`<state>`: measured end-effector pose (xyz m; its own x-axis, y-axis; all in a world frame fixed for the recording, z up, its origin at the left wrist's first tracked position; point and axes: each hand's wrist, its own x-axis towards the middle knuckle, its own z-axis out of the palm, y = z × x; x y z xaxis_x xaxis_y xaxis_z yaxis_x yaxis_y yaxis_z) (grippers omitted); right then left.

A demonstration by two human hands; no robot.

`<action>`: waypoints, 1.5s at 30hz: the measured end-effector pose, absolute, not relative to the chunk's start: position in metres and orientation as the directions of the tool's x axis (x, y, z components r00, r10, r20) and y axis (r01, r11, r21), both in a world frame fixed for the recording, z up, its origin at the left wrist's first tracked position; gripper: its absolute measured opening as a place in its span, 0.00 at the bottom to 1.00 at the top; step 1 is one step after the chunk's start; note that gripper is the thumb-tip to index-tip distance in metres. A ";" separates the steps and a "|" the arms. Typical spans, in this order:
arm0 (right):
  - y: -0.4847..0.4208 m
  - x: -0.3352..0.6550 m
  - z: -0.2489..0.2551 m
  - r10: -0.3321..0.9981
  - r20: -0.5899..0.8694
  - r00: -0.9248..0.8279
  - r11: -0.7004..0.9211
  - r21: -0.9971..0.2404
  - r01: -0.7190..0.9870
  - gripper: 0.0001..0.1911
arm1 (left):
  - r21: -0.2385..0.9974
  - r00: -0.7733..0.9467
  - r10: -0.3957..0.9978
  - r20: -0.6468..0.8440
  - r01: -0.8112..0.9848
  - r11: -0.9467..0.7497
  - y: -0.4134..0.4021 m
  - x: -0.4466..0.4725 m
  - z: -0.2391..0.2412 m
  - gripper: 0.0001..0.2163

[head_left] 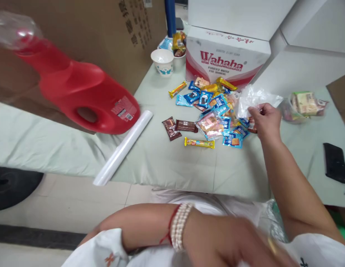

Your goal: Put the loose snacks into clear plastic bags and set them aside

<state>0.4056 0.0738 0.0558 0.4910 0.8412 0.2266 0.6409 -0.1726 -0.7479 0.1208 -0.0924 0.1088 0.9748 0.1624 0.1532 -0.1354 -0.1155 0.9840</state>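
Note:
My right hand point(266, 120) is closed in a pinch on a thin clear plastic bag point(252, 101), at the right end of a pile of wrapped snacks point(208, 98). Below my fingers lies a brown packet, partly covered by them. My left hand point(230, 241), with a white beaded bracelet point(181, 227) at its wrist, crosses in front of my body at the bottom. Motion smears it and its fingers run off the frame's lower edge, so their shape is unclear. Nearest the table's front are a yellow stick packet point(199, 143) and two dark brown wrapped bars point(187, 126).
A big red bottle point(86, 92) and a white roll point(124, 148) are at the left of the table point(172, 167). Paper cups point(163, 63) and a Wahaha box point(225, 55) stand behind the snacks. At right are a tub of snacks point(297, 107) and a black device point(335, 161).

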 end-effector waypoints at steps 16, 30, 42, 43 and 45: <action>-0.061 0.318 0.060 0.920 -0.293 0.262 -0.250 -0.951 -0.184 0.23 | 0.835 0.424 0.895 0.140 0.436 -0.337 -0.025 0.139 0.014 0.06; -0.084 0.321 0.033 0.918 -0.240 0.317 -0.232 -0.971 -0.062 0.18 | 0.760 0.305 0.872 -0.383 -0.433 0.485 -0.024 0.121 0.022 0.20; -0.075 0.330 0.036 0.985 0.161 0.065 0.087 -0.781 0.619 0.15 | 0.759 0.624 0.632 -0.459 -0.094 0.644 -0.023 0.105 0.058 0.23; -0.071 0.336 0.037 0.982 0.186 0.045 0.115 -0.760 0.640 0.12 | 0.764 0.670 0.575 -0.470 -0.018 0.645 -0.020 0.099 0.060 0.23; -0.066 0.348 0.044 0.963 0.249 0.107 0.113 -0.729 0.676 0.11 | 0.783 0.694 0.526 -0.492 0.089 0.616 -0.014 0.090 0.060 0.23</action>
<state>0.3484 -0.0657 0.0436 0.1073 0.9625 0.2491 0.6755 0.1133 -0.7286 0.0900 -0.0139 0.0598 0.6937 0.5258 -0.4923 0.0887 0.6160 0.7828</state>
